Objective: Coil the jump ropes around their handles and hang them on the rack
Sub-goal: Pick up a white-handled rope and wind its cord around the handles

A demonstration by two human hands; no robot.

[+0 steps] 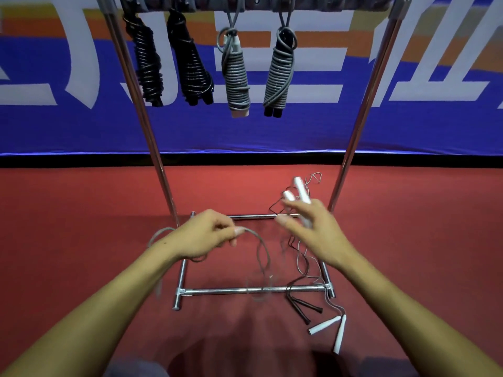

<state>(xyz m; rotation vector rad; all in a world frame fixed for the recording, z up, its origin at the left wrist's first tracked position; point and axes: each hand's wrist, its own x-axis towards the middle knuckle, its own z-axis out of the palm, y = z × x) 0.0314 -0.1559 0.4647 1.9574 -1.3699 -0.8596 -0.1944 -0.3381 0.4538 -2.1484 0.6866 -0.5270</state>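
My right hand (313, 232) holds two white handles (299, 193) of a grey jump rope, their tips sticking up past my spread fingers. My left hand (209, 234) pinches that grey rope (262, 248), which loops down blurred between the hands and also curls behind my left wrist. Several coiled ropes hang from the rack's top bar (261, 5): two black bundles (168, 66) on the left, two grey ones (255, 74) on the right.
The chrome rack's base frame (250, 290) lies on the red floor below my hands, its uprights (362, 121) rising either side. A black-handled rope (303, 308) and a white-handled rope (330, 329) lie loose at the base's right corner. A blue banner stands behind.
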